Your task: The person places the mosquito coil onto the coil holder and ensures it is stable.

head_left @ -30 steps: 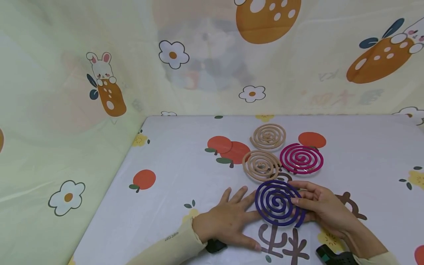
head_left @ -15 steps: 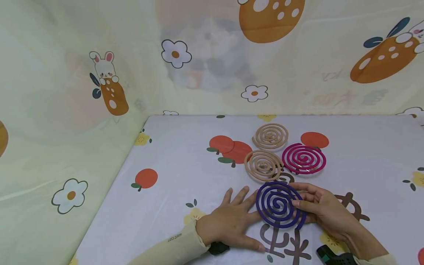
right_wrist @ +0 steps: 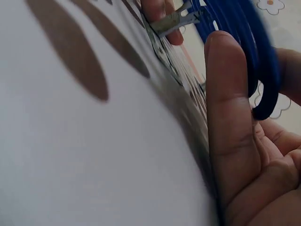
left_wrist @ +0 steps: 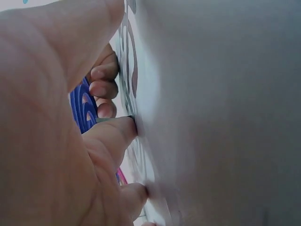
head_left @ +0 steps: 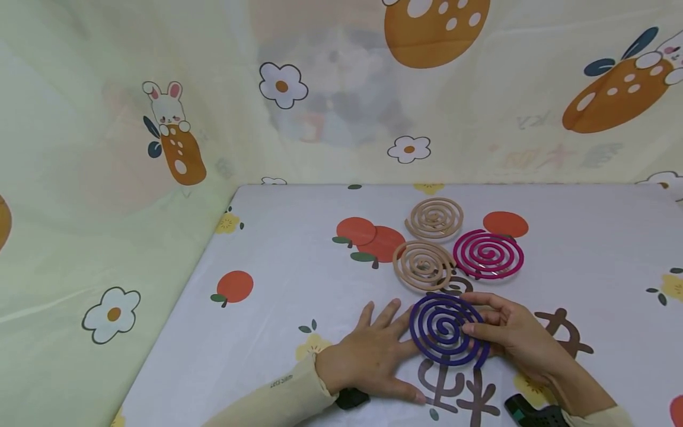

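Observation:
In the head view, my right hand [head_left: 523, 338] pinches the right edge of a dark blue mosquito coil [head_left: 445, 327], thumb on top and other fingers beneath. The coil is raised off the table. Under it, the right wrist view shows a thin metal coil stand [right_wrist: 175, 21] reaching toward the coil's middle. Whether the stand's tip sits in the coil is unclear. My left hand [head_left: 370, 359] rests palm down with fingers spread; one fingertip touches the stand's metal, seen in the left wrist view. The coil hides part of its fingers in the head view.
Two tan mosquito coils, one far [head_left: 434, 218] and one nearer [head_left: 423, 265], lie beyond the blue one. A pink coil [head_left: 488, 254] is to their right. The printed white tablecloth [head_left: 277, 249] meets a patterned curtain [head_left: 331, 160] at the back and left.
My right hand and the blue coil have shifted slightly left. My left hand stays in place, and the other coils have not moved.

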